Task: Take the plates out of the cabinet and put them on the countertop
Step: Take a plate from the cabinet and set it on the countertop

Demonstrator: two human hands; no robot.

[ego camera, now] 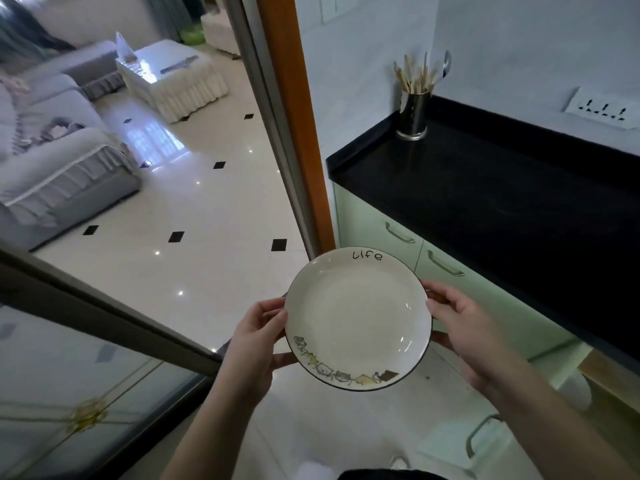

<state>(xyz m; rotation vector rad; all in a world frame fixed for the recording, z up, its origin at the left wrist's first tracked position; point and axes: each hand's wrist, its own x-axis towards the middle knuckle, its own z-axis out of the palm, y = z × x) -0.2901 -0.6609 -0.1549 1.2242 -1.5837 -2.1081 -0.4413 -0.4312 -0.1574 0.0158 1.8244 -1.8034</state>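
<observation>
A white plate [358, 318] with a dark rim, the word "life" and small cartoon drawings along its near edge is held level in the air in front of me. My left hand [254, 336] grips its left edge and my right hand [460, 329] grips its right edge. The black countertop [502, 202] lies to the right and beyond the plate. Below it are pale green cabinets [377, 233]; one door [485, 441] at the lower right stands open, with a white object partly visible inside.
A metal cup of chopsticks and utensils [414, 109] stands at the countertop's far corner. A wall socket strip [604, 109] is above the counter. An orange door frame [294, 109] and sliding glass door [86, 386] are on the left.
</observation>
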